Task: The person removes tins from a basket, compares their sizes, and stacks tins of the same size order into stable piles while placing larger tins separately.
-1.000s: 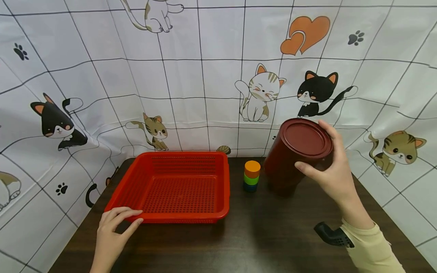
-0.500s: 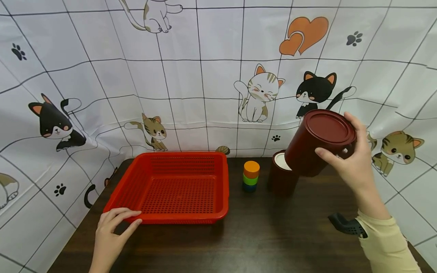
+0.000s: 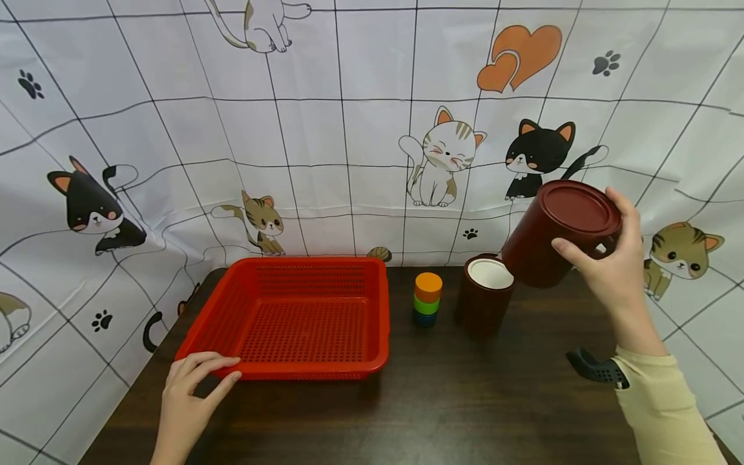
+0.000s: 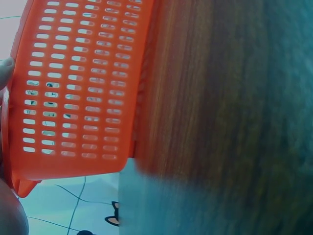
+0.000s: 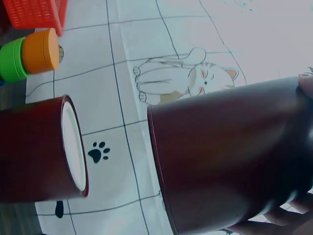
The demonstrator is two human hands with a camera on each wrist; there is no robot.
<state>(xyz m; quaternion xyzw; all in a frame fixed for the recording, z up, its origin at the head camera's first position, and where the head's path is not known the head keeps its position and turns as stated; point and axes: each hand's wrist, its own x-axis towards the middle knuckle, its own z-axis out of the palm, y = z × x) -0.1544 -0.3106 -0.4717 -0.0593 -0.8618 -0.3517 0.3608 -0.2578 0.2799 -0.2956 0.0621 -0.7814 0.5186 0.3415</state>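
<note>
My right hand [image 3: 616,271] grips a large dark brown cylindrical cup [image 3: 560,232], tilted with its base up and its mouth towards the table. A loop like a handle shows beside the palm. Below and left of it, a smaller dark brown cup [image 3: 484,300] with a white inside stands upright. In the right wrist view a gap separates the held cup [image 5: 230,156] from the standing cup [image 5: 34,152]. My left hand [image 3: 188,400] holds the rim of a red plastic basket [image 3: 308,370] at its near left corner; the left wrist view shows the basket's slotted side [image 4: 73,98].
A small stack of orange, green and dark blue cups [image 3: 427,298] stands between the basket and the standing brown cup. All rests on a dark wooden table [image 3: 418,413]. A white cat-print sheet [image 3: 372,129] rises behind and at both sides.
My right hand has moved right and slightly up with the large cup, uncovering the smaller cup with the white inside. The left hand and basket stay in place.
</note>
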